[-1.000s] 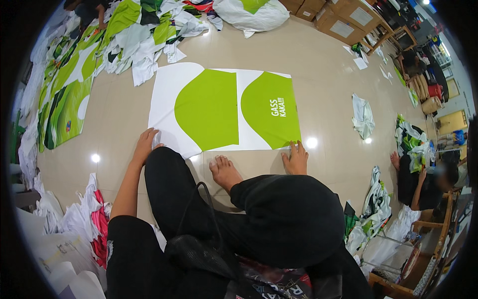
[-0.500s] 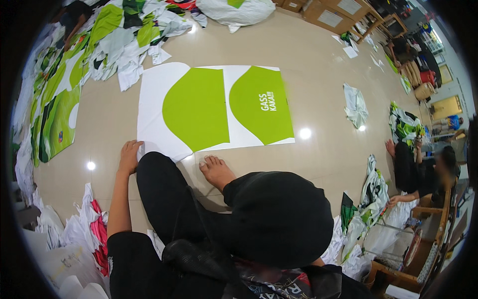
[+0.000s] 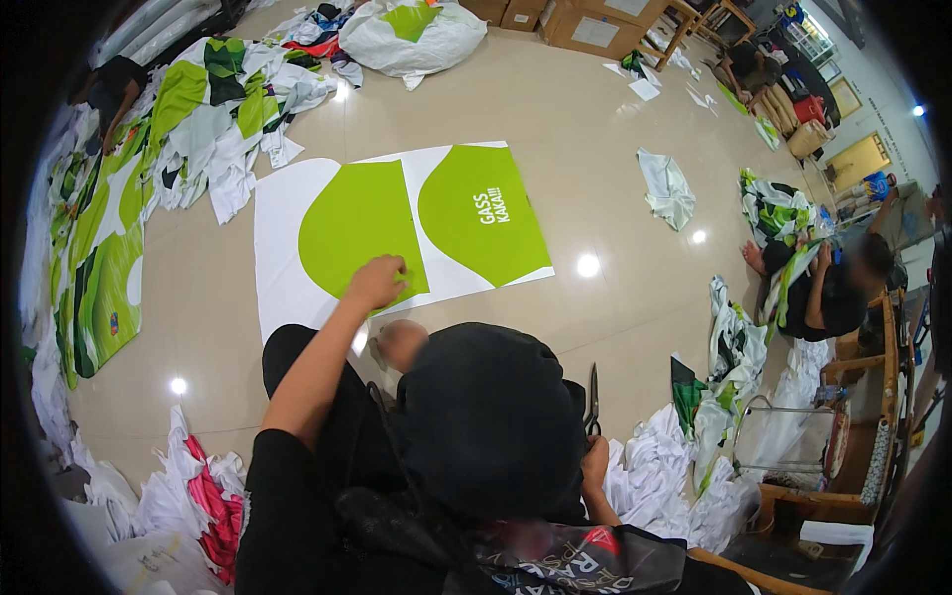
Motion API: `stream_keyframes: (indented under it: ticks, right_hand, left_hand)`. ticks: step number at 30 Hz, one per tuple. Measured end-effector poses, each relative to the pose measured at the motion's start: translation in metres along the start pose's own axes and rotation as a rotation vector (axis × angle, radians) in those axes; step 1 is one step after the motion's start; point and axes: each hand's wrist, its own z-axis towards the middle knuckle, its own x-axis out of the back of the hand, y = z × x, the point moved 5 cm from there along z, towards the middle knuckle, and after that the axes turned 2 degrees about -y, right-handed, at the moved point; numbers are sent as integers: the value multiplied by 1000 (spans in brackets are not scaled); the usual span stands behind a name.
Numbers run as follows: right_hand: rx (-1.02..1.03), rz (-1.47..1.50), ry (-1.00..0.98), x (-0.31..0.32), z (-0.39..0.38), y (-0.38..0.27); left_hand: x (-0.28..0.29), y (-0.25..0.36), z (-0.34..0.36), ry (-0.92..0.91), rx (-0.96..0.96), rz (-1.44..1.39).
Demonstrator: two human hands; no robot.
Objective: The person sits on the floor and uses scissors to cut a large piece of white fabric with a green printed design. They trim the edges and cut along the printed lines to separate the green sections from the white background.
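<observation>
A white sheet (image 3: 283, 233) printed with two bright green, round-topped panels lies flat on the floor in front of me. My left hand (image 3: 379, 283) reaches over the lower edge of the left green panel (image 3: 362, 223). Its fingers are apart and hold nothing that I can see. The right green panel (image 3: 486, 213) bears white lettering. At my right side, my right hand (image 3: 595, 466) is closed around a pair of dark scissors (image 3: 593, 397), blades pointing up and away from the sheet. My bent knee covers the sheet's near left corner.
Heaps of white and green cloth (image 3: 203, 129) line the left, with a stuffed white sack (image 3: 412, 40) and cardboard boxes (image 3: 595, 25) behind. A crumpled white cloth (image 3: 666, 188) lies to the right. One co-worker (image 3: 833, 288) sits at the right with cloth; others are farther off.
My left hand has left the sheet's near left corner and moved right, over the left green panel. My right hand and the scissors have come into view. The whole view has shifted.
</observation>
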Motion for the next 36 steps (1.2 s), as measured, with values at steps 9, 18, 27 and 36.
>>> stream_keyframes:
  ticks: [9,18,27,36]
  right_hand:
    - [171,-49,86,4,29,7]
    - [-325,799,-456,5,80,-5]
    - [-93,782,-735,-90,70,-178]
    - [-263,649,-979,-152,56,-274]
  left_hand:
    - [-53,0,-22,27,-100,3]
    - [-56,4,-23,125,-113,11]
    - [-57,0,-25,145,-159,-30]
    - [-50,6,-25,228,-195,-101]
